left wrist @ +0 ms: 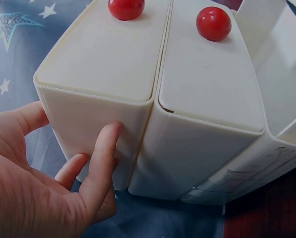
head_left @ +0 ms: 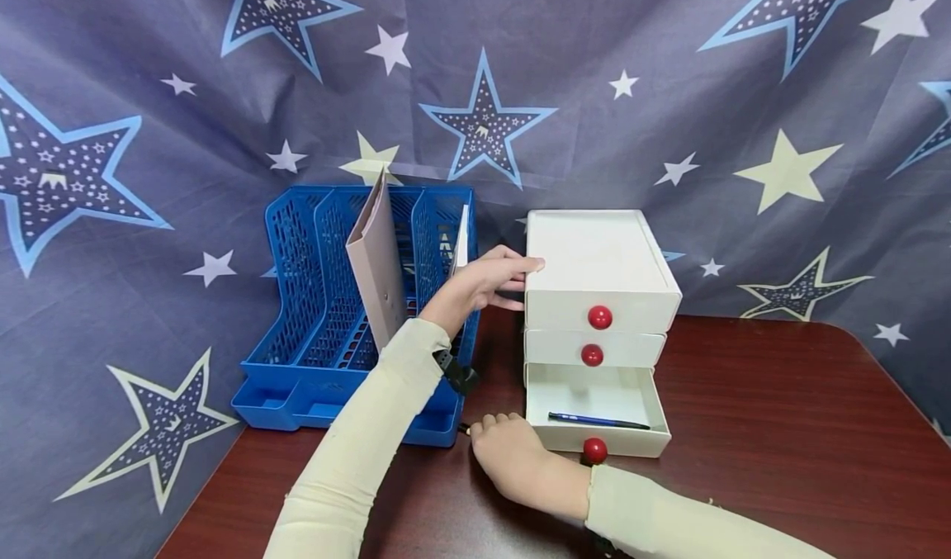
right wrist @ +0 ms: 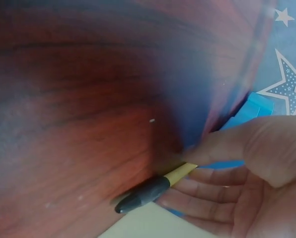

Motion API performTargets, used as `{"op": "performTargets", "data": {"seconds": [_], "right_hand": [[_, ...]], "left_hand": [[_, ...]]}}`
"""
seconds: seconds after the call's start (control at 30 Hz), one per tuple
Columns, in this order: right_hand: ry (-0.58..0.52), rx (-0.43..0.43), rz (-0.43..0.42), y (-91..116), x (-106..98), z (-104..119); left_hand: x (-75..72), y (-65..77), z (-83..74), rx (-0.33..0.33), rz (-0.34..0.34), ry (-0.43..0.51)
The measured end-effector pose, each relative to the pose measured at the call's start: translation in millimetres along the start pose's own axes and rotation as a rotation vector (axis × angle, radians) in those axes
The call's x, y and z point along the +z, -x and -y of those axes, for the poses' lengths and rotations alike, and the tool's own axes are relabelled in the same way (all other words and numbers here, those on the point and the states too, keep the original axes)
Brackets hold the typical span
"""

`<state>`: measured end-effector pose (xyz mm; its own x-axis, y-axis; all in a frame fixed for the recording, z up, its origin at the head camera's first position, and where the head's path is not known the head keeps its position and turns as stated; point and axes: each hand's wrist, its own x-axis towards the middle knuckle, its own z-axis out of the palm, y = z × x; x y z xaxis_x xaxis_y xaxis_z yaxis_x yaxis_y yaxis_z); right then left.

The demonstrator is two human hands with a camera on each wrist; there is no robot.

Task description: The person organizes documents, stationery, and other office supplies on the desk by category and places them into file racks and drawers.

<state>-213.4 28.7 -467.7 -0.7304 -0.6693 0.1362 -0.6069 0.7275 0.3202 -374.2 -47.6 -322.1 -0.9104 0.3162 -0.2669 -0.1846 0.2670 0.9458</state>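
A white drawer unit [head_left: 598,249] with red knobs stands on the table, its bottom drawer [head_left: 553,437] pulled out. My left hand [head_left: 494,278] rests against the unit's upper left side, thumb at the top edge and fingertips on the side wall [left wrist: 78,116]. Inside the pulled-out drawer lies a blue pen [head_left: 598,420]. Low in front of that drawer's left corner, my right hand [head_left: 513,458] pinches a yellow pen with a black end [right wrist: 180,173] between thumb and fingers, close over the tabletop.
Left of the drawers is a blue file rack [head_left: 297,369] with small front trays. A beige folder [head_left: 379,270] leans in it, and a white file [head_left: 462,241] stands at its right end. A star-patterned cloth [head_left: 594,130] hangs behind the dark red table [head_left: 758,410].
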Motion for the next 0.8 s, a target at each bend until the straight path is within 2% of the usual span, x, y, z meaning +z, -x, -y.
{"op": "performTargets", "data": {"seconds": [0.23,0.6,0.8], "right_hand": [[0.014,0.016,-0.044,1.2,4.3,3.0],[-0.065,0.062,-0.046,3.0,8.1,6.5],[-0.047,0.079,-0.049,3.8,8.6,8.5]], "left_hand": [[0.1,1.4,-0.8,-0.002,-0.001,0.012],[0.0,0.1,-0.7,-0.006,-0.003,0.011],[0.6,0.6,-1.8,-0.005,0.005,-0.006]]}}
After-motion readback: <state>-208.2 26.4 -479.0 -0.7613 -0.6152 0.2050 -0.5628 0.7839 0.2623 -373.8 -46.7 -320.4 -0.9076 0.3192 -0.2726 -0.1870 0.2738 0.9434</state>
